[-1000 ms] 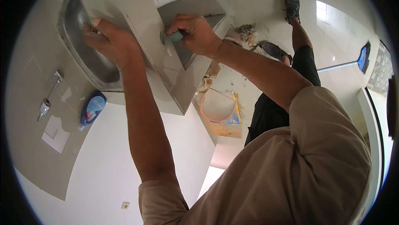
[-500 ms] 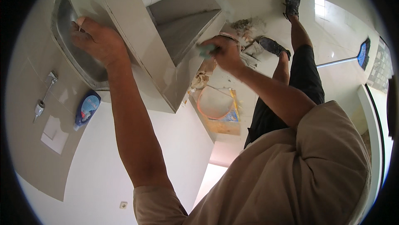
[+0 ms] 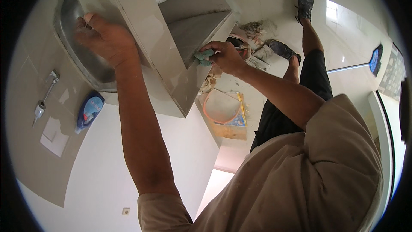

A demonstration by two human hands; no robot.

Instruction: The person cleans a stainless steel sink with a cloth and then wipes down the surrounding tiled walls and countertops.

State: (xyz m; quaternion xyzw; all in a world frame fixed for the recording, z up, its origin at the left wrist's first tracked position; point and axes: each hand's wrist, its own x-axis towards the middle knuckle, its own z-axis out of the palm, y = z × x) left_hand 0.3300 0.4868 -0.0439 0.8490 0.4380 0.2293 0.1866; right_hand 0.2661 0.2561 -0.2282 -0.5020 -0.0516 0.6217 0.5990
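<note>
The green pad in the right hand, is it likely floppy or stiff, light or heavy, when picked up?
The green pad is probably floppy, since it looks bunched and creased. It is likely light, being small enough for the right hand to hold alone.

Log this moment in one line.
left hand: over sink; right hand: holding green cloth or sponge by tiled edge; nearby: blue bottle

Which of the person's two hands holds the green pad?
The right hand: its fingers pinch the green pad, whereas the left hand, seen over the metal sink, shows no pad.
</note>
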